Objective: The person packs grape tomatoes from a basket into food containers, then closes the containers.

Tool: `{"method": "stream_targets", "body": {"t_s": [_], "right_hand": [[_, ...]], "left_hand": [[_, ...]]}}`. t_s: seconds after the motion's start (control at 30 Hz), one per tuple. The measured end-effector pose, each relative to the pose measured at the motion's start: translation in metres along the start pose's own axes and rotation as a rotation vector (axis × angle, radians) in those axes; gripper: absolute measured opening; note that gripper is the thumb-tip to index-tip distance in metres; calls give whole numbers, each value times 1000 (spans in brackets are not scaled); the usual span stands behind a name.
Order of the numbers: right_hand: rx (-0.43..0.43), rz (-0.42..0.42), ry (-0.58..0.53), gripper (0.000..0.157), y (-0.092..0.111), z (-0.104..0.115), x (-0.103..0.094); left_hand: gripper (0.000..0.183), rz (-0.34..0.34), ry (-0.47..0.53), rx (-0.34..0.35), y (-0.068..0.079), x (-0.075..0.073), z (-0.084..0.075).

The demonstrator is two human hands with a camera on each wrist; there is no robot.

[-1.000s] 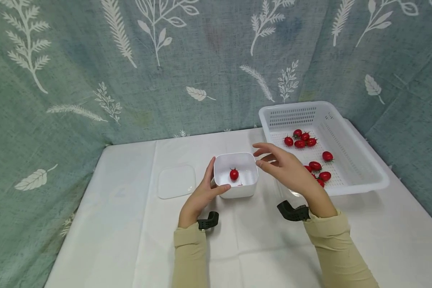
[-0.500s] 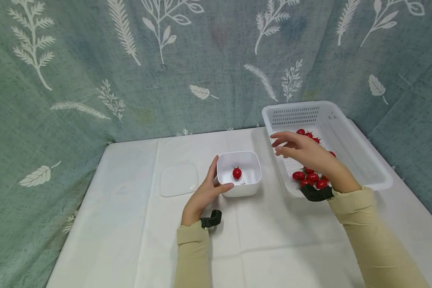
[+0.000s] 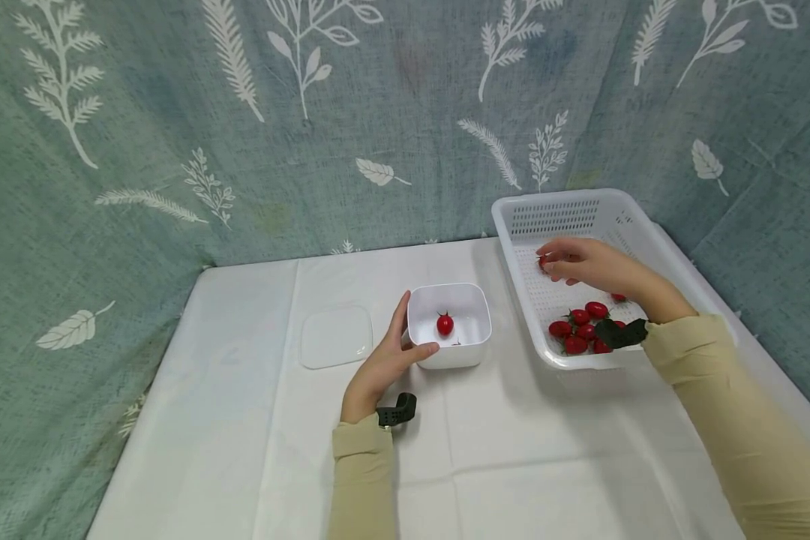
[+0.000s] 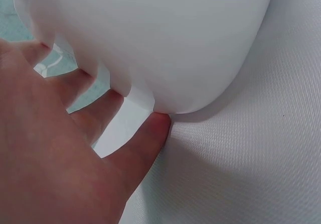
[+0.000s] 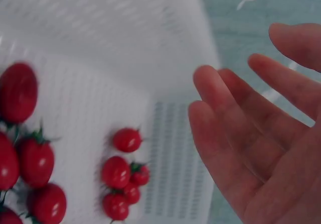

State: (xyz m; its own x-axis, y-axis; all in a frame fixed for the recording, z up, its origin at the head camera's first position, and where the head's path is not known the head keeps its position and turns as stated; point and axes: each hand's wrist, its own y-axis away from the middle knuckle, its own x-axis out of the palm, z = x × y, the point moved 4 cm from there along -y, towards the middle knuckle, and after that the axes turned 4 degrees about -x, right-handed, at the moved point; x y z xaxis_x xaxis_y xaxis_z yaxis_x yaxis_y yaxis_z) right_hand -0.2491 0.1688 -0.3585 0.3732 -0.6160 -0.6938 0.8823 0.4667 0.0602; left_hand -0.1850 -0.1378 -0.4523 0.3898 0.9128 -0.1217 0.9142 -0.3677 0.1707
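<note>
My left hand [image 3: 380, 369] holds the near left corner of a white plastic box [image 3: 454, 358], thumb at the front and fingers along the side. In the left wrist view its fingertips touch the box wall [image 4: 170, 48]. A red cherry tomato [image 3: 445, 324] lies inside, with a bit of another showing behind the front wall. Over the white basket [image 3: 523, 330] is my right hand [image 3: 604, 268], fingers loosely bent, close above a cherry tomato [image 3: 543, 262]. The right wrist view shows the hand [image 5: 266, 148] with spread fingers and nothing in them, near a far cluster of tomatoes [image 5: 116, 172].
Several more cherry tomatoes [image 3: 585, 331] are gathered at the basket's near end, partly behind the right wrist. A clear, flat square lid [image 3: 336, 337] lies left of the box on the white tablecloth [image 3: 229, 420]. A patterned green curtain [image 3: 351, 217] hangs behind the table.
My right hand has moved right from beside the box to over the basket's far tomatoes. The left hand stays at the box, and the view has shifted slightly.
</note>
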Motion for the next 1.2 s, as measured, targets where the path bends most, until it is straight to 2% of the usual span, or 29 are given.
{"method": "stream_targets", "body": {"t_s": [0.13, 0.23, 0.5, 0.7, 0.83, 0.97, 1.03, 1.2], "right_hand": [[31, 17, -4, 32, -7, -15, -1], [69, 40, -16, 36, -12, -28, -1], [179, 93, -63, 55, -21, -60, 0], [232, 61, -103, 57, -27, -80, 1], [277, 39, -112, 55, -28, -94, 4], [314, 17, -130, 56, -30, -103, 7], [325, 3, -130, 56, -31, -106, 7], [344, 13, -122, 56, -31, -108, 9]], "left_hand": [[95, -6, 5, -1, 0, -2, -1], [95, -8, 9, -3, 0, -4, 0], [93, -32, 9, -7, -10, -9, 22], [93, -29, 22, 14, -12, -9, 26], [93, -17, 27, -4, -12, -7, 25], [94, 0, 29, -18, -6, -4, 14], [94, -3, 34, -12, -5, -4, 14], [94, -24, 36, -6, -9, -5, 23]]}}
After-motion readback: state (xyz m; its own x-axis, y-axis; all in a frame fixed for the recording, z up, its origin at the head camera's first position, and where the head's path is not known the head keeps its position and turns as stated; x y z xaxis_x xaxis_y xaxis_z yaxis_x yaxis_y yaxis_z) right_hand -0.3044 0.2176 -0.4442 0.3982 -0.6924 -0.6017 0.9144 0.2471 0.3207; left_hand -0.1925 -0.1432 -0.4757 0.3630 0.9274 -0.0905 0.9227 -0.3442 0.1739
